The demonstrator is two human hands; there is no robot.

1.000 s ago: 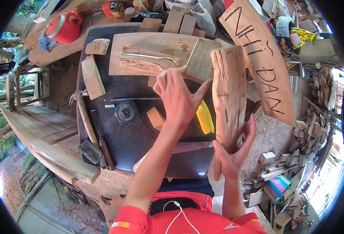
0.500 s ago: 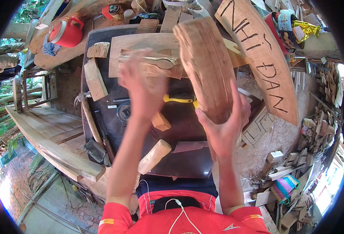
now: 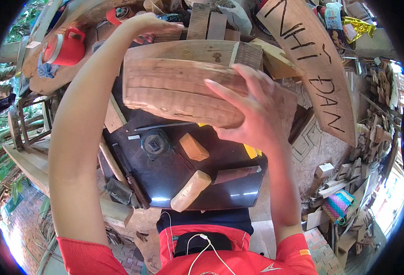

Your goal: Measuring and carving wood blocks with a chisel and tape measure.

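Note:
My right hand (image 3: 250,110) grips a thick, rough-edged wood slab (image 3: 165,87), held crosswise over the dark work board (image 3: 229,197). My left hand (image 3: 149,28) is at the back edge with fingers apart, near some scrap planks; what it touches is unclear. Behind the slab lie a long pale board (image 3: 183,50) and a squarish block (image 3: 245,54). Below it are a tape measure (image 3: 155,145), an orange-brown block (image 3: 193,146) and a pale block (image 3: 190,191). A chisel (image 3: 133,176) lies at the left beside a hammer handle (image 3: 112,158). Yellow objects (image 3: 252,151) are partly hidden.
A red jug (image 3: 69,48) stands at the upper left above a wooden frame (image 3: 27,162). A large lettered plank (image 3: 321,87) leans at the right. Offcuts (image 3: 376,137) and a woven bag (image 3: 337,206) crowd the right side, with plants at the far left.
The slab has turned from upright in the picture to crosswise, over the pale board. My left hand has moved from the centre up to the back edge; my right hand has shifted onto the slab's right part.

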